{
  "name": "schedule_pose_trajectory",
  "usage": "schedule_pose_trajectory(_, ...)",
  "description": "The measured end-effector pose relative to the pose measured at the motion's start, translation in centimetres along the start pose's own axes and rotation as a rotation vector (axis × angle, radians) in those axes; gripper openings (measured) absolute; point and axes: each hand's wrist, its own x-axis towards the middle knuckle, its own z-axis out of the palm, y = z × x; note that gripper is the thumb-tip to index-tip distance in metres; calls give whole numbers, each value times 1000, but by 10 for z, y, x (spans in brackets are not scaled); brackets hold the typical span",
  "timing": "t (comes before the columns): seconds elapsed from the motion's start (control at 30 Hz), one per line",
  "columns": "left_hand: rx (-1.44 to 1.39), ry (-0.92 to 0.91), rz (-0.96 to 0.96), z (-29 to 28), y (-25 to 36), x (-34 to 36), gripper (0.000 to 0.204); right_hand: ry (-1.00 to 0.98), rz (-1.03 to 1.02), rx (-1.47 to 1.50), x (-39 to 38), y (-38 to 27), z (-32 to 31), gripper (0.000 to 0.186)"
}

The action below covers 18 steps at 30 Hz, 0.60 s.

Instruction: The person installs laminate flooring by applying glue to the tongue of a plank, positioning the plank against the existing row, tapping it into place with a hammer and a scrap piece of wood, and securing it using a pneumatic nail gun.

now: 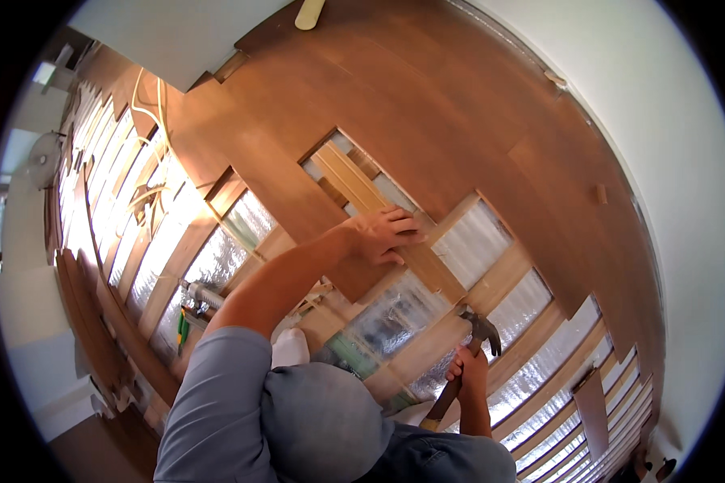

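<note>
My left hand lies across a narrow light-brown wooden board, its fingers curled over the board's edge. The board slants across a gap in the laid floor, with its near end close to the hammer. My right hand is closed around the handle of a claw hammer. The hammer's metal head is just beyond the near end of the board, and whether they touch I cannot tell. Under and beside the board show wooden joists and silvery foil sheeting.
Reddish-brown floorboards cover the far side up to a white wall. Nearer, bare joists run over foil. Loose planks are stacked at left, near a yellowish cord and a caulking gun. A short plank lies at right.
</note>
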Motion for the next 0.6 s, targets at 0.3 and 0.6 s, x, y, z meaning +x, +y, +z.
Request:
schedule_pose_trajectory(0.3, 134, 84, -58, -9, 7, 0, 68, -36, -33, 94, 4, 7, 36, 16)
schedule_pose_trajectory(0.6, 37, 161, -76, -16, 3, -5, 71, -33, 31, -43, 6, -12, 33, 13)
